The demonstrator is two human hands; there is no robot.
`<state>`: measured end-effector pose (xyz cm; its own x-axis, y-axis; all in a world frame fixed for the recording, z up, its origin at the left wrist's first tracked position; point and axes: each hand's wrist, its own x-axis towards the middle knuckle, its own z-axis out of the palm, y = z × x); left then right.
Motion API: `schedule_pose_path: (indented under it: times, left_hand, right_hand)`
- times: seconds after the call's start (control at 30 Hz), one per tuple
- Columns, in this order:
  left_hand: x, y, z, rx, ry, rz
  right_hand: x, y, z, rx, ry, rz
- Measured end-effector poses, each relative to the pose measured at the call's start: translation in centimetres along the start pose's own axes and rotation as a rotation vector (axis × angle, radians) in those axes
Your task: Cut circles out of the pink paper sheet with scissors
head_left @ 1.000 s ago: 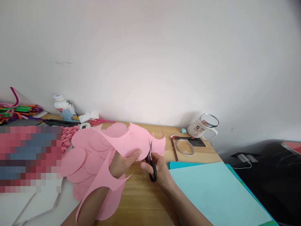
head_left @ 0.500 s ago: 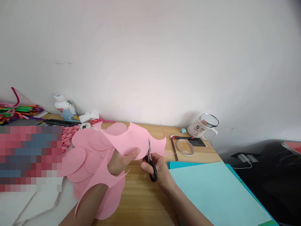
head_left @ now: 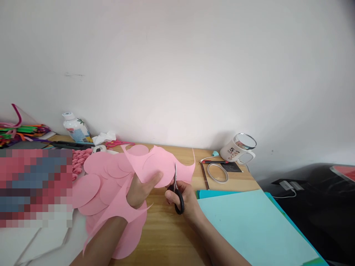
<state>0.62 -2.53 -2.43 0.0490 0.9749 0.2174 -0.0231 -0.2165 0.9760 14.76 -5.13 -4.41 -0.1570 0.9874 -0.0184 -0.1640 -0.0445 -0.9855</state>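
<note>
My left hand point(head_left: 142, 190) pinches a sheet of pink paper point(head_left: 158, 168), thumb on top and the other fingers hidden beneath. A round outline shows on the sheet, partly cut along its right side. Cut-away strips of the same paper drape over my left wrist and forearm. In my right hand point(head_left: 185, 199) are black-handled scissors point(head_left: 179, 201), their blades pointing up and away at the right edge of the round shape. Many pink paper circles point(head_left: 85, 190) lie overlapping in a heap under and left of my left hand.
Light blue sheets point(head_left: 249, 221) lie at the right. Behind them are a coiled white cable point(head_left: 218, 173), pens point(head_left: 205, 175) and a white mug point(head_left: 237, 148). Along the wall stand a white bottle point(head_left: 75, 127), a crumpled tissue point(head_left: 104, 137) and pink scissors point(head_left: 119, 143). Colourful pipe cleaners point(head_left: 24, 129) lie far left.
The cut has gone further around the circle's right side, and the paper has turned slightly in my left hand. The scissors have shifted a little to the left.
</note>
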Motion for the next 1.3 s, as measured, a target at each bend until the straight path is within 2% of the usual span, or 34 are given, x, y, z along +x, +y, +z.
schedule_pose_path:
  times: [0.13, 0.37, 0.67, 1.1, 1.2, 1.3]
  left_hand:
    - [-0.2, 0.4, 0.2, 0.052, 0.002, 0.013]
    - [-0.2, 1.4, 0.0, 0.127, -0.105, 0.003]
    - [0.1, 1.7, -0.4, 0.116, -0.153, 0.026]
    - [0.2, 1.0, -0.9, 0.046, -0.143, -0.029]
    - [0.3, 0.8, -1.0, -0.002, -0.165, 0.005]
    - [0.3, 0.5, -0.8, -0.009, -0.102, 0.043]
  right_hand:
    - [0.0, -0.2, -0.1, -0.027, -0.026, -0.01]
    - [0.1, -0.3, -0.3, -0.017, -0.053, -0.02]
    - [0.0, -0.2, -0.5, 0.024, -0.067, 0.015]
    - [0.0, -0.4, -0.4, -0.005, -0.095, 0.037]
    - [0.0, -0.4, -0.4, -0.011, -0.094, 0.042]
    - [0.0, -0.1, -0.4, 0.004, -0.084, 0.029]
